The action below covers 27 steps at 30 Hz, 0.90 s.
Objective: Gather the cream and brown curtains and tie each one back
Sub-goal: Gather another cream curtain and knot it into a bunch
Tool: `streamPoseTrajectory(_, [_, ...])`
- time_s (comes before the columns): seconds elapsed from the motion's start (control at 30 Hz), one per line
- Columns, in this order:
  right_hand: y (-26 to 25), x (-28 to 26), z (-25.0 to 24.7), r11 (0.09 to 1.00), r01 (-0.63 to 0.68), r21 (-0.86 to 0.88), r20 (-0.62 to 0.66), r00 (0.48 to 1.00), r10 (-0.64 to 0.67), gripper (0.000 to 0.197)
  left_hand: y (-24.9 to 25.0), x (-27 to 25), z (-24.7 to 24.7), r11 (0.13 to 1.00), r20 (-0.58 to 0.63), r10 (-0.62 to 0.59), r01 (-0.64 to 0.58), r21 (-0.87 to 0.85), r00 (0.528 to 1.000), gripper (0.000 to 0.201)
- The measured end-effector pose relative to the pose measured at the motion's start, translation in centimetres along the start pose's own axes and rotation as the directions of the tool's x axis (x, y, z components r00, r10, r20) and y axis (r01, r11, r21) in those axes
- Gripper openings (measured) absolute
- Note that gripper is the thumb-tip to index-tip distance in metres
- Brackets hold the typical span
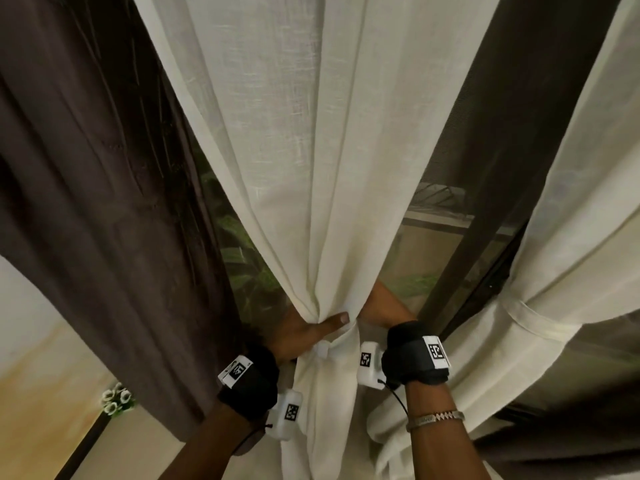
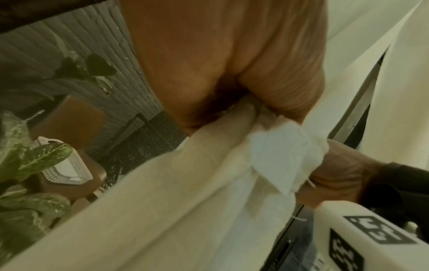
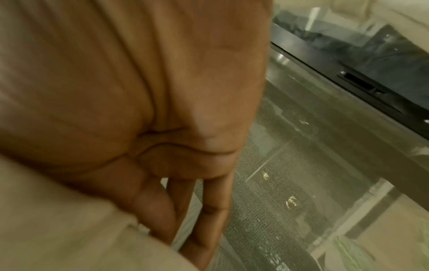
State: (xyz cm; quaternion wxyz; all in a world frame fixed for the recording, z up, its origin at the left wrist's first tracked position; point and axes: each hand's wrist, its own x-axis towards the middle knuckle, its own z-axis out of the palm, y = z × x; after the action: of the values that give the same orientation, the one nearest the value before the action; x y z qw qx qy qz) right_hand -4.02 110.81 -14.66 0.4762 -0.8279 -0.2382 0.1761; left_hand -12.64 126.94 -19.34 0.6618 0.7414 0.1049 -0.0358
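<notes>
The middle cream curtain (image 1: 311,168) is drawn into a narrow bunch at waist height. My left hand (image 1: 311,332) grips that bunch from the left, its thumb across the front folds. A cream tie band (image 1: 348,337) lies round the bunch just below the thumb; in the left wrist view it is a white strip (image 2: 285,155). My right hand (image 1: 384,308) reaches round behind the bunch from the right, with its fingers (image 3: 209,210) stretched straight along the cloth (image 3: 58,229). The brown curtain (image 1: 86,202) hangs loose on the left.
A second cream curtain (image 1: 571,220) on the right is held by a band (image 1: 519,311), with dark cloth (image 1: 588,375) below it. Behind the curtains are a dark window frame (image 1: 460,271), a mesh screen (image 3: 301,165) and green plants (image 2: 34,161). A small flower pot (image 1: 116,401) sits low left.
</notes>
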Motion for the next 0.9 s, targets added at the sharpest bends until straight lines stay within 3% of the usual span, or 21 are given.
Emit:
streamPoseTrajectory(0.2, [-1.8, 0.0, -1.6, 0.973, -0.012, -0.229, 0.198, 0.978, 0.058, 0.062, 0.0, 0.6, 0.2, 0.989, 0.068, -0.102, 0.109, -0.102, 0.992, 0.053])
streamPoseTrajectory(0.4, [-2.0, -0.1, -2.1, 0.990, 0.006, -0.139, 0.169, 0.985, 0.018, 0.056, 0.6, 0.6, 1.1, 0.978, 0.028, -0.053, 0.058, -0.200, 0.998, 0.049])
streamPoseTrajectory(0.53, [0.5, -0.3, -1.2, 0.979, -0.043, 0.200, 0.068, 0.997, 0.030, 0.059, 0.3, 1.2, 1.4, 0.968, -0.053, -0.010, -0.003, -0.251, 0.999, 0.054])
streamPoseTrajectory(0.63, [3.0, -1.3, -0.3, 0.808, -0.087, 0.583, 0.109, 0.994, 0.028, 0.068, -0.1, 1.9, 1.1, 0.960, -0.104, 0.014, -0.042, -0.277, 0.994, 0.069])
streamPoseTrajectory(0.7, [3.2, -1.9, 0.2, 0.762, -0.081, 0.643, 0.155, 0.988, -0.025, 0.067, -0.1, 2.2, 1.3, 0.967, -0.109, 0.035, -0.061, -0.247, 0.993, 0.070])
streamPoseTrajectory(0.8, [1.9, -1.0, 1.1, 0.895, 0.000, 0.447, 0.029, 0.999, -0.015, 0.048, -0.2, 3.0, 1.9, 0.985, -0.194, 0.050, -0.080, -0.152, 0.980, 0.056])
streamPoseTrajectory(0.9, [1.5, 0.3, 2.4, 0.930, 0.046, 0.363, -0.236, 0.971, 0.044, 0.042, 0.3, 3.3, 2.8, 0.996, -0.265, 0.023, -0.045, -0.075, 0.964, 0.065])
